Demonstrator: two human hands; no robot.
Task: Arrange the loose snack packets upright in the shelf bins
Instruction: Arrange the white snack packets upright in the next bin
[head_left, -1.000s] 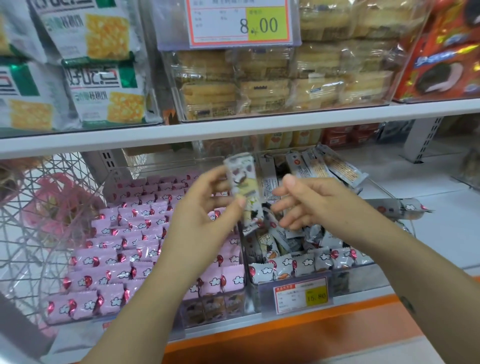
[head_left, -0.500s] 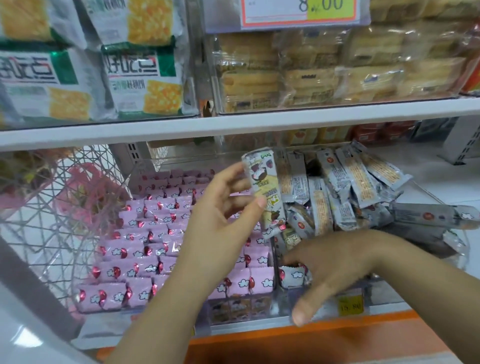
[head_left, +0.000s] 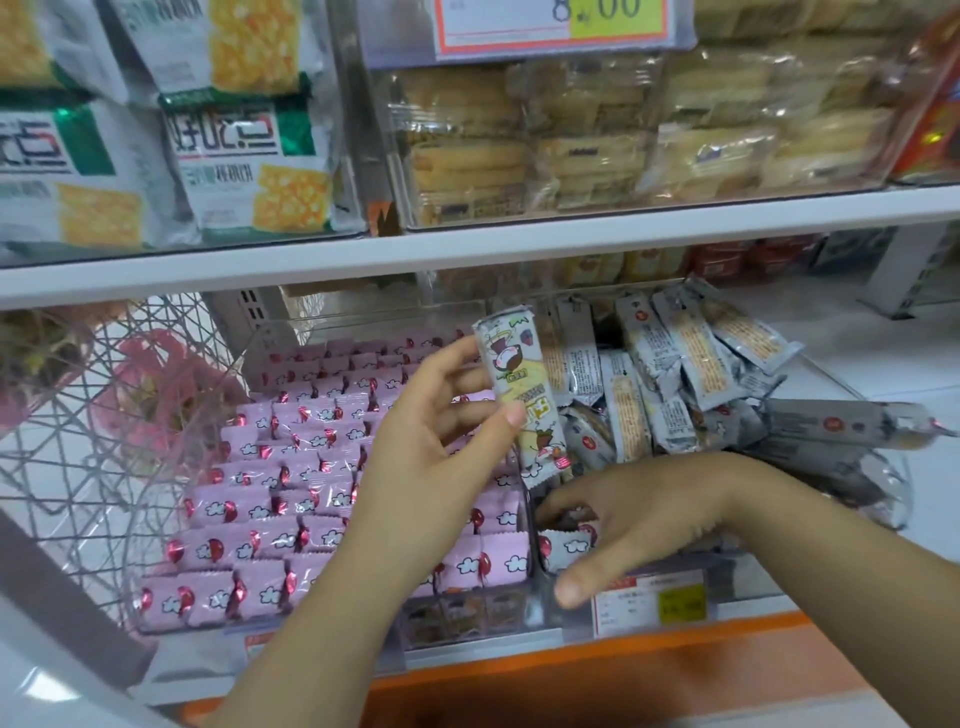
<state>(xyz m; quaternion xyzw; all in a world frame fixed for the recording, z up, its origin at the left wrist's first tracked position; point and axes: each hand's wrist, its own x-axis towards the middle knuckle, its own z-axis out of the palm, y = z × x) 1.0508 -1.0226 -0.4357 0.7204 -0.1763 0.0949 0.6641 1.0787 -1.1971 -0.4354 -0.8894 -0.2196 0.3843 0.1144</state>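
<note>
My left hand (head_left: 441, 452) pinches 1 grey snack packet (head_left: 519, 384) between thumb and fingers, holding it upright over the back of my right hand (head_left: 644, 514). That hand reaches low into the front of the right bin (head_left: 737, 577), fingertips among the grey packets (head_left: 675, 374). I cannot tell whether it grips 1. Those packets lean in a jumble, a few spilling over the bin's right side. Just beside it, the left bin (head_left: 457, 618) holds pink packets (head_left: 291, 499) in tidy rows.
</note>
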